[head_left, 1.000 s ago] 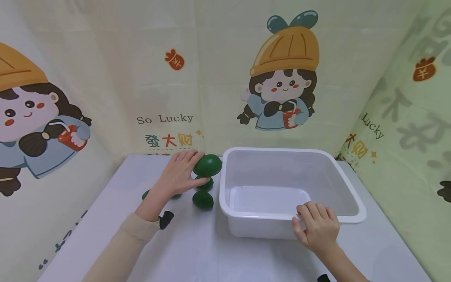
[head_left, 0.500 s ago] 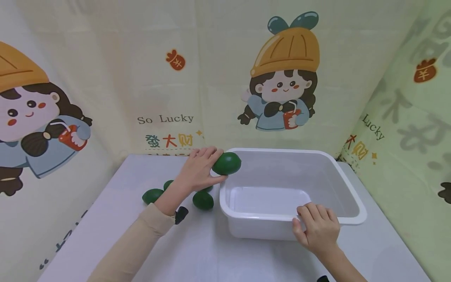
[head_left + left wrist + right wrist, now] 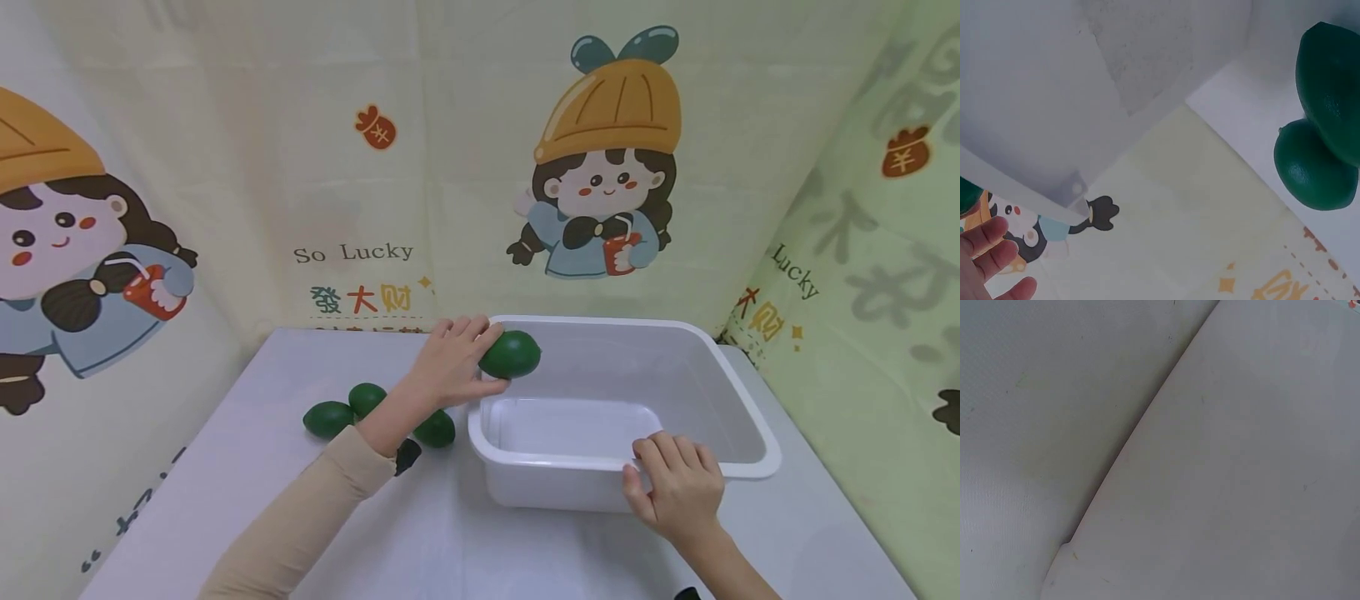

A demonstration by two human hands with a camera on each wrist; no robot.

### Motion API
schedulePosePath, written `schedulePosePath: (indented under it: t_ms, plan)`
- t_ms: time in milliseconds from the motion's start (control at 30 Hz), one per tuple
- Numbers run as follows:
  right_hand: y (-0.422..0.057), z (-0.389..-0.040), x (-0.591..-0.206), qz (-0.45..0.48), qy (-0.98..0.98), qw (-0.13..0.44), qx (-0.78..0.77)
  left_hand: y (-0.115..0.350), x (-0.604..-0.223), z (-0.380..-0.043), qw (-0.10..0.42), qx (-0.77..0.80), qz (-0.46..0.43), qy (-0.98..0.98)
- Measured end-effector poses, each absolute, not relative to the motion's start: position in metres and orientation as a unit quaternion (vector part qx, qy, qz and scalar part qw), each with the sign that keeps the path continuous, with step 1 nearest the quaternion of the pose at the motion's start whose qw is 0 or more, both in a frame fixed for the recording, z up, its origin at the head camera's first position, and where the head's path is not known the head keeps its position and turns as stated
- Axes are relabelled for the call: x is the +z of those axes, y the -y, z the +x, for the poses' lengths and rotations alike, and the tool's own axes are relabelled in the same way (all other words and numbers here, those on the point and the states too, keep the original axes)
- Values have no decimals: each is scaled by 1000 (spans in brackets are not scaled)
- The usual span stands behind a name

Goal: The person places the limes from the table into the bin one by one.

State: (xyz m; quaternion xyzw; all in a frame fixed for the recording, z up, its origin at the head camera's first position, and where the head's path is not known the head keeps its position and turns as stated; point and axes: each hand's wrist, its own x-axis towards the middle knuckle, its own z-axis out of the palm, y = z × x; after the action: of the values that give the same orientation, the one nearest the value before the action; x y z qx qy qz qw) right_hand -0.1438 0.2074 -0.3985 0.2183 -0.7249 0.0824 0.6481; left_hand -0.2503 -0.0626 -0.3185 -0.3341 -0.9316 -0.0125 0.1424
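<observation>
A glossy dark green lime [image 3: 510,354] is held between the thumb and fingers of my left hand [image 3: 452,358], just inside the left rim of the white plastic basin [image 3: 570,459]. In the left wrist view, that hand's fingertips [image 3: 999,250] and a sliver of the lime [image 3: 969,195] show at the lower left edge. My right hand [image 3: 681,483] grips the basin's front rim, fingers curled over it and thumb on the outer side. The right wrist view shows only pale surfaces, with no hand in it.
More limes lie on the white table [image 3: 390,533] left of the basin: one at the far left [image 3: 328,419], one beside it [image 3: 367,400], another near the basin [image 3: 435,428]. My left forearm partly covers this group. A cartoon-printed cloth [image 3: 465,208] hangs behind.
My left hand has carried the lime rightward from above the other limes to over the basin's left side. My right hand and the basin have stayed put.
</observation>
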Motion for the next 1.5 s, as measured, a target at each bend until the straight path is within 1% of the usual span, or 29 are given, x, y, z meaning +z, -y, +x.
schedulePosePath:
  t_ms: [133, 333, 500, 733, 1100, 1367, 1500]
  plan:
    - [-207, -144, -399, 218, 724, 649, 83, 56, -320, -249, 138, -2, -342, 930]
    - [-206, -145, -398, 219, 723, 650, 85, 48, -322, -248, 146, 12, -358, 922]
    - [-204, -144, -395, 220, 721, 651, 88, 41, -323, -248, 135, 21, -364, 921]
    - [-202, -145, -392, 219, 720, 652, 88, 36, -322, -248, 135, 35, -379, 915]
    - [-200, -143, -387, 218, 721, 652, 87, 33, -326, -251, 116, 42, -374, 919]
    - [-201, -144, -389, 218, 725, 648, 85, 33, -328, -252, 110, 21, -367, 924]
    - [-202, -144, -391, 217, 728, 646, 83, 34, -327, -251, 98, 14, -359, 928]
